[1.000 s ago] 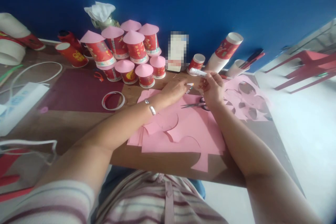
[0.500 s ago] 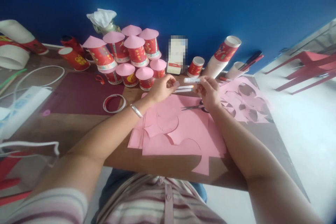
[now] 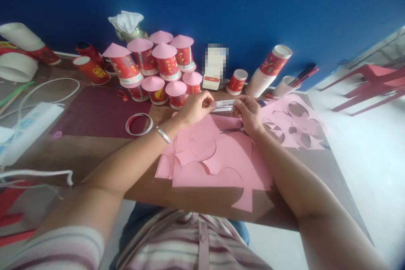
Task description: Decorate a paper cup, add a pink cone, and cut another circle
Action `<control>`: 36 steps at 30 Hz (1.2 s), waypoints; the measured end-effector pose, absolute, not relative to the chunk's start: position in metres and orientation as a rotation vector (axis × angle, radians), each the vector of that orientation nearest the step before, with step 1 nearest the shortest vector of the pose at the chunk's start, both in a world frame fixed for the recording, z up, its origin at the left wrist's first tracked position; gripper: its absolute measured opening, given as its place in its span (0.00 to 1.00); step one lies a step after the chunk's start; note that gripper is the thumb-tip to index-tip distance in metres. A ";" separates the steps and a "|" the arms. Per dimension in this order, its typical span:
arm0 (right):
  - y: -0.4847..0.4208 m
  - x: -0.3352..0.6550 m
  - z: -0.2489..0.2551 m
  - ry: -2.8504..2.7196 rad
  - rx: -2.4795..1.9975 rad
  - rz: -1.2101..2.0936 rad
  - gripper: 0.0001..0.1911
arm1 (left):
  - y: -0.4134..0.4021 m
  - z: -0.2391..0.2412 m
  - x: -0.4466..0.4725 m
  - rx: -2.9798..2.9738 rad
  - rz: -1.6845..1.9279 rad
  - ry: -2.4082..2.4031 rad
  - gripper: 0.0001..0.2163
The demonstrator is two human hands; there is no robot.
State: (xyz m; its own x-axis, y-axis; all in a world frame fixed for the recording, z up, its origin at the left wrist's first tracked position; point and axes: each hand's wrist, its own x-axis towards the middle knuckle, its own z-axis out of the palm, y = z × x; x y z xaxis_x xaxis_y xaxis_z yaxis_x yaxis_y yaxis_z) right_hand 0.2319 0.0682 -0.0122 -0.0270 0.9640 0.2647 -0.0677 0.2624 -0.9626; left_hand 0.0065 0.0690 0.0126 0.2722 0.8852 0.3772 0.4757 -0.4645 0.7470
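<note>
Between my two hands lies a small white tube with printing on it [image 3: 224,103], which looks like a glue tube, held level above the paper. My left hand [image 3: 196,108] pinches its left end, where a small pinkish piece, perhaps a cap, is mostly hidden by the fingers. Closed round the right end is my right hand [image 3: 249,114]. Beneath them spread pink paper sheets [image 3: 221,152] with curved cut-outs. Dark scissors [image 3: 232,129] rest on the sheets, partly behind my right hand. White pens [image 3: 223,109] lie just past the tube.
Red paper cups with pink cone tops [image 3: 164,63] stand in a cluster at back left. A phone [image 3: 215,67] leans near the blue wall. Stacked cups [image 3: 268,69], a pen cup [image 3: 284,86] and paper scraps [image 3: 294,120] are rightward. A tape roll [image 3: 139,124] and power strip [image 3: 33,130] lie left.
My right hand has brought the tube leftward, and its left end now meets the fingers of my left hand. Half a second ago the two hands were apart.
</note>
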 end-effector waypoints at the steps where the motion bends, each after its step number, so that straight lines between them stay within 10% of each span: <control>1: 0.068 0.232 -0.012 -1.320 -0.959 1.054 0.22 | 0.069 0.013 0.007 2.048 1.094 1.217 0.06; 20: 0.066 0.234 -0.006 -1.553 -1.041 1.048 0.17 | 0.063 0.023 0.004 2.144 1.096 1.232 0.06; 36: 0.083 0.265 -0.015 -2.187 -1.142 0.494 0.11 | 0.021 0.025 -0.045 2.299 0.396 1.390 0.21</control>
State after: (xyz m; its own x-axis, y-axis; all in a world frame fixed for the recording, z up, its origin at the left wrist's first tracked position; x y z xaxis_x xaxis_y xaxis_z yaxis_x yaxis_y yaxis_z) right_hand 0.2646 0.0833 -0.0152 -0.4373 0.8295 0.3473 0.5994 0.5568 -0.5750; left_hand -0.0449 0.0209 0.0252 0.4586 0.8883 0.0244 0.7676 -0.4099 0.4927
